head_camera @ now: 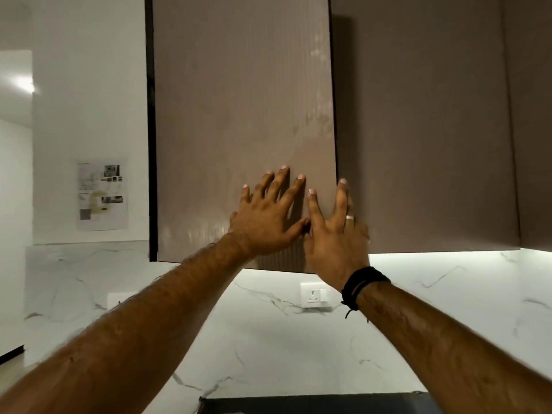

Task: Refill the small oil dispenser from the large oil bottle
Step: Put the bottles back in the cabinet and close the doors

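Observation:
No oil bottle and no dispenser are in view. Both my hands are raised against a brown ribbed wall-cabinet door [239, 100]. My left hand [265, 216] lies flat on the door's lower right part with its fingers spread and straight. My right hand [334, 231] rests at the door's right edge, fingers straight, some of them reaching past the edge. The door stands slightly out from the neighbouring cabinet front, with a dark gap along its left side.
A second brown cabinet front [424, 130] continues to the right, lit from below. Behind my arms runs a white marble backsplash [268, 339] with a wall socket [316, 297]. A printed sheet [101, 194] hangs on the white wall at left. A dark object [313, 406] sits at the bottom edge.

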